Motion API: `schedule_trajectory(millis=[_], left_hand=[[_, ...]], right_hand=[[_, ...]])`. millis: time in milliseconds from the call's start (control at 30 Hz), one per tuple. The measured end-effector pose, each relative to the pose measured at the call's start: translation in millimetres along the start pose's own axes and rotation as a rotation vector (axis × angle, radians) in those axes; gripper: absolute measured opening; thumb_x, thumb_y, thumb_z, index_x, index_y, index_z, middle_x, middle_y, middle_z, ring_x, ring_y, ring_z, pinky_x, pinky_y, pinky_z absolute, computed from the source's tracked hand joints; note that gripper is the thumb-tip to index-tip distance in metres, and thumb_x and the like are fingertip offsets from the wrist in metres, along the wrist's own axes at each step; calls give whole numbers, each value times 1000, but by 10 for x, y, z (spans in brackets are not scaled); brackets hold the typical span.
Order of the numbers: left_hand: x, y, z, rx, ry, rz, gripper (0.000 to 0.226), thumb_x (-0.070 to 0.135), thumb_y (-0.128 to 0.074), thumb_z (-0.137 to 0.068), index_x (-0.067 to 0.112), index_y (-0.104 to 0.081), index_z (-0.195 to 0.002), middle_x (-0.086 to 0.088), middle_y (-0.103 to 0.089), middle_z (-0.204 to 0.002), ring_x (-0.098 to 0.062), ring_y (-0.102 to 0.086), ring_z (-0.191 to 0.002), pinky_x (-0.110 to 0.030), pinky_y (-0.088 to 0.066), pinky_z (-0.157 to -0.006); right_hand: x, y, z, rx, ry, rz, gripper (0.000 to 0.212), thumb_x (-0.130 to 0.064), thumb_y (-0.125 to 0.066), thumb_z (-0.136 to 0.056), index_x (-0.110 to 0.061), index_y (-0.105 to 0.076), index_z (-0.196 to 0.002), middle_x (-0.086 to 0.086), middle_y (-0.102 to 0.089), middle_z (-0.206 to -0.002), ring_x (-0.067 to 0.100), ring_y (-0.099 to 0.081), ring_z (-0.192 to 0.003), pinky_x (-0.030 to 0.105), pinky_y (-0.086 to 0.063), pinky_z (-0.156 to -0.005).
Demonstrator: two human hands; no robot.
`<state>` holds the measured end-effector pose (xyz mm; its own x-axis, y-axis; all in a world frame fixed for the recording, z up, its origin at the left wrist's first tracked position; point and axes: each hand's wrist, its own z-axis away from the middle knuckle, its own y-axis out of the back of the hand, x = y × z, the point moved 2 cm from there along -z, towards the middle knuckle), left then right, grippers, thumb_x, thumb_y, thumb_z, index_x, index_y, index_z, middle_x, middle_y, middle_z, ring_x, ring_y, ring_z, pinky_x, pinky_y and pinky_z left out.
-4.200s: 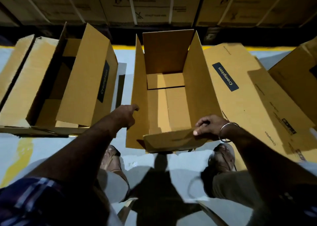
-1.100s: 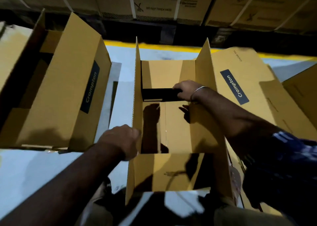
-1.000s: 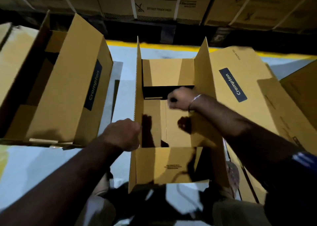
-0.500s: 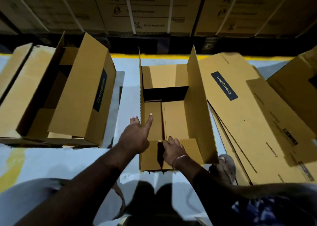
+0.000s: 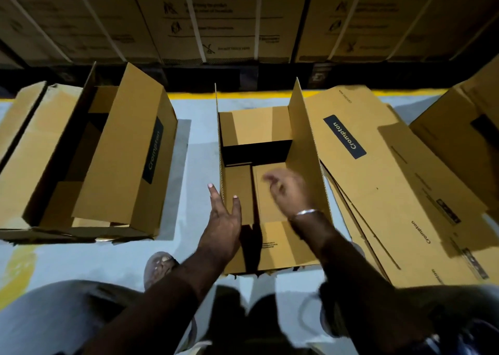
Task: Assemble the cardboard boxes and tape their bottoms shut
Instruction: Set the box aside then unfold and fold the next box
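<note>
An open cardboard box [image 5: 305,149] stands on the floor in front of me, its two long flaps upright and its short flaps folded in at the near and far ends. My left hand [image 5: 224,217] lies against the left long flap with fingers straight, thumb inside the box. My right hand [image 5: 290,190], blurred and with a bangle on the wrist, hovers inside the box over the flaps, fingers loosely bent, holding nothing.
Another opened box [image 5: 113,155] with a Crompton label lies to the left. A stack of flat Crompton cartons [image 5: 391,192] lies to the right, a further box [image 5: 464,138] beyond it. Strapped cartons [image 5: 229,17] line the back behind a yellow floor line.
My right hand came back from the far flap to the near flap and now lifts over the box's middle. My left hand opened from a fist on the left flap to flat fingers.
</note>
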<state>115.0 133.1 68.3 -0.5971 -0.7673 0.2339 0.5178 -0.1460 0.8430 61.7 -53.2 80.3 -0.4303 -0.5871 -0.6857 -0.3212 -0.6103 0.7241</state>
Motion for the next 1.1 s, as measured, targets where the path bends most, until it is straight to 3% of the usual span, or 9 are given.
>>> schedule_trajectory(millis=[100, 233, 433, 567, 700, 767, 867, 1000, 1100], left_hand=[[-7, 6, 10, 12, 14, -4, 107, -16, -57, -88, 14, 10, -166, -38, 52, -144, -44, -40, -148, -30, -50, -101], [-16, -9, 13, 41, 3, -12, 109, -13, -59, -88, 16, 11, -166, -38, 49, -147, -43, -43, -146, -28, -52, -96], [12, -24, -10, 60, -13, 20, 113, -14, -61, -87, 21, 12, -166, -34, 52, -147, -40, -58, -132, -28, -53, -82], [68, -28, -27, 71, -43, 47, 113, -13, -60, -86, 25, 11, -166, -33, 48, -151, -43, -58, -130, -31, -52, -83], [95, -105, -51, 132, -104, 168, 121, -7, -60, -86, 38, 25, -160, -23, 43, -159, -47, -52, -134, -34, -52, -80], [160, -235, -78, 177, -212, 264, 109, 7, -55, -97, 41, 28, -158, -13, 44, -162, -50, -17, -155, -45, -49, -104], [267, -478, -201, 129, -186, 426, 75, 51, -30, -110, 47, 30, -155, 8, 38, -165, -26, 22, -157, -54, -1, -127], [108, -746, -436, 98, -95, 475, 77, 43, -39, -110, 41, 20, -161, 19, 18, -165, -15, 16, -158, -63, -2, -126], [-33, -809, -538, 95, 53, 426, 106, 52, -64, -96, 48, 21, -159, 14, 25, -166, -24, 20, -157, -73, -2, -122]], right_hand=[[103, 636, -152, 397, -31, 124, 39, -21, -58, -97, -20, -58, -135, 5, -57, -135, 25, -51, -124, 43, -48, -98], [581, 499, 80, 17, -564, -193, 73, -53, -62, -95, -26, -30, -155, 10, -47, -154, 36, -50, -134, 52, -45, -107], [510, -162, 228, -85, -373, -346, 91, -34, -62, -100, -33, 3, -164, -3, -3, -172, 20, -8, -158, 47, -15, -127], [595, -513, 246, -340, -283, -8, 75, -51, -43, -105, -39, 2, -163, -7, 20, -169, 18, 18, -156, 58, -2, -123], [823, -672, 208, -310, -217, -13, 54, -28, -39, -110, -38, -23, -161, -8, 4, -171, 15, 8, -158, 52, 4, -124], [983, -682, 232, -279, -162, -40, 62, -13, -50, -105, -36, -30, -160, -12, -1, -169, 11, 5, -157, 51, 2, -126], [1129, -699, 324, -103, -116, -155, 81, -21, -71, -94, -30, -26, -161, -12, -8, -170, 7, -3, -156, 44, -12, -127], [1250, -701, 409, 68, -572, -67, 133, -57, -89, -67, -26, -5, -164, -6, 5, -171, 15, 2, -157, 48, -11, -124], [1263, -660, 409, -7, -847, -241, 141, -62, -93, -56, -21, -11, -162, 13, -24, -167, 34, -25, -152, 52, -30, -118]])
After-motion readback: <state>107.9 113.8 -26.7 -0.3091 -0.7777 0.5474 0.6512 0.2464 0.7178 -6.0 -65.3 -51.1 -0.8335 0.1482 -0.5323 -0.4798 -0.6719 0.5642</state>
